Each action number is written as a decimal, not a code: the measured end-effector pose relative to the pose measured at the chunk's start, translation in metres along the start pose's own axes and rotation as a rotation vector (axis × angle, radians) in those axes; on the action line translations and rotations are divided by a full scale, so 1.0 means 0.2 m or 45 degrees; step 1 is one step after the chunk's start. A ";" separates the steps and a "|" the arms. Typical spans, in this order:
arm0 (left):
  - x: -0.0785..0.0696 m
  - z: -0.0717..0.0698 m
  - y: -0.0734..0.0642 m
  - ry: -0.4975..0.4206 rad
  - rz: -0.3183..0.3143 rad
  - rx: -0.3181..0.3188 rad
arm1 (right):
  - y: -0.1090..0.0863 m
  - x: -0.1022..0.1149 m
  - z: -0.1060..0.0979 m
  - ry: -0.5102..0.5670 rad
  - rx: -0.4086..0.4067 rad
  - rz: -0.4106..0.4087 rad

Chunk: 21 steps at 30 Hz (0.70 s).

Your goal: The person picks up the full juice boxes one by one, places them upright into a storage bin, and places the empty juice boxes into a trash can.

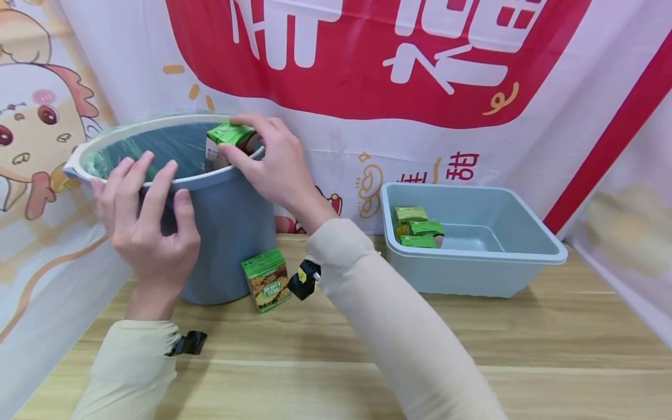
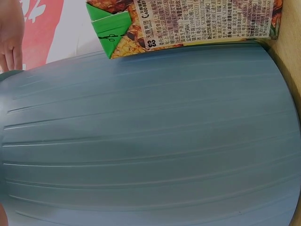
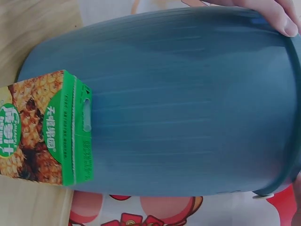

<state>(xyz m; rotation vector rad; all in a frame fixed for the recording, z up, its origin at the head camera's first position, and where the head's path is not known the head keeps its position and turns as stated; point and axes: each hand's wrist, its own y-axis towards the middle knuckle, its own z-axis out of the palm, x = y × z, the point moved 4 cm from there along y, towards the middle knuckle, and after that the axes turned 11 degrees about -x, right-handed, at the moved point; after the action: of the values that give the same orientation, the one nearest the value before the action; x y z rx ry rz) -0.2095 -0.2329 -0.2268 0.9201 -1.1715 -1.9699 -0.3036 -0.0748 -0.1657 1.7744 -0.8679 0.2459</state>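
Note:
My right hand (image 1: 280, 163) pinches a juice carton (image 1: 231, 134) with a green top between thumb and fingers at the right rim of the blue-grey bin (image 1: 226, 227). The carton's lower part is inside the bin's mouth. My left hand (image 1: 152, 221) rests at the bin's near left rim, fingers extended and spread; its thumb (image 3: 284, 23) lies near the rim in the right wrist view. A second carton, a pineapple juice carton (image 1: 266, 280), leans at the bin's foot on the table. It shows large in the right wrist view.
A light blue plastic tub (image 1: 472, 271) stands to the right with several green-topped cartons (image 1: 420, 227) in its left end. Clear green film (image 1: 107, 157) lines the bin. A printed cloth (image 1: 341, 99) hangs behind the wooden table (image 1: 294, 373).

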 end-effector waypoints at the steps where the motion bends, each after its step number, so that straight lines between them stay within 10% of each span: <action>1: 0.00 0.00 0.00 -0.001 -0.001 -0.003 | 0.00 0.00 0.00 -0.020 0.017 0.008; 21: 0.01 0.00 0.00 0.006 0.002 0.002 | 0.06 0.00 -0.02 -0.180 0.232 0.097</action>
<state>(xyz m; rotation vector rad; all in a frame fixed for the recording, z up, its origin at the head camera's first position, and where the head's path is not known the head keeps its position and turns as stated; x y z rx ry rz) -0.2107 -0.2342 -0.2273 0.9242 -1.1708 -1.9646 -0.3091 -0.0726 -0.1551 1.9484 -1.0430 0.2581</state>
